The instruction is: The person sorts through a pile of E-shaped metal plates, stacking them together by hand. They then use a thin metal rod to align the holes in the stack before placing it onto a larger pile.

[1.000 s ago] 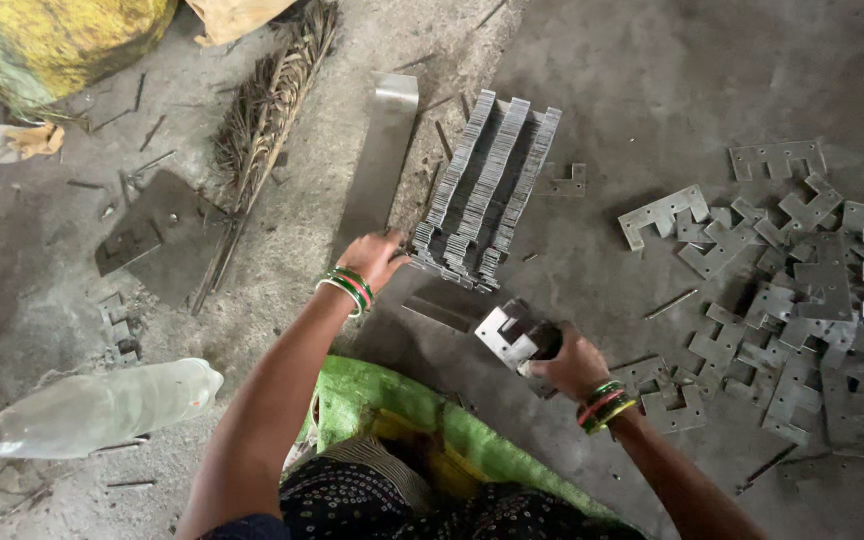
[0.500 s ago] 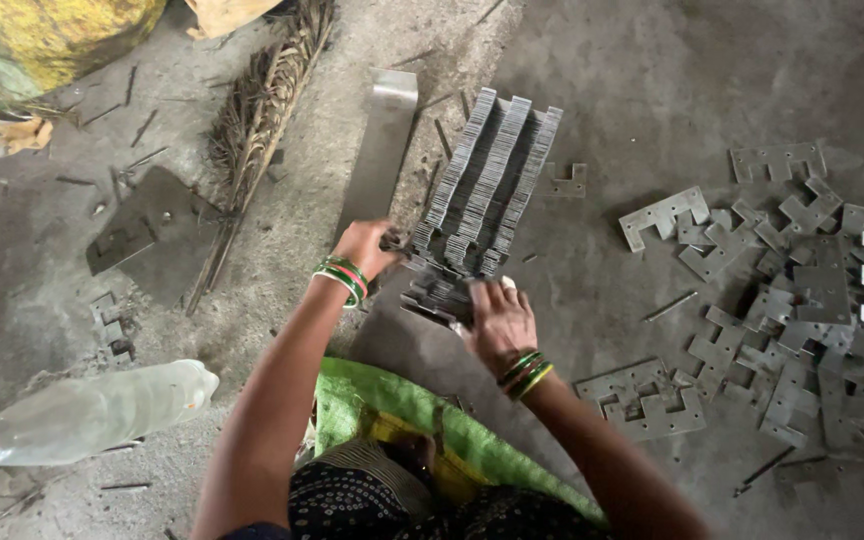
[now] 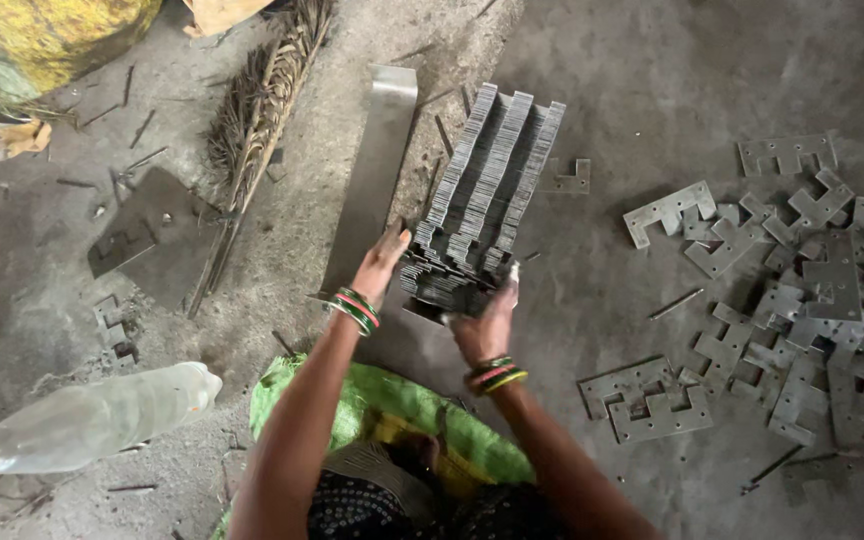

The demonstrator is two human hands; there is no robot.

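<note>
At the centre of the frame a long stack of stamped metal plates (image 3: 487, 190) lies on the grey floor (image 3: 652, 60), running from just below centre up toward the top middle, the plates packed on edge in three ridged rows. Both hands meet at its near end. The left hand (image 3: 382, 265) lies against the left side of that end, fingers straight and close together, pressed flat on the plate edges rather than curled around anything; green and red bangles (image 3: 355, 308) ring its wrist. The right hand (image 3: 487, 320) comes at the end from below and to the right, fingers spread and bent over the last plates, which sit between its fingertips and the left palm. How firmly it grips is hard to tell, as the fingertips are partly hidden by the metal.

Just left of the stack a long flat metal strip (image 3: 377, 170) lies along the floor. In the right half of the frame loose notched plates (image 3: 802, 300) lie scattered, well apart from the hands. A clear plastic bottle (image 3: 92, 415) lies at lower left, a bundle of dry twigs (image 3: 262, 110) at upper left, and a green and yellow cloth (image 3: 382, 410) covers the person's lap at the bottom centre.
</note>
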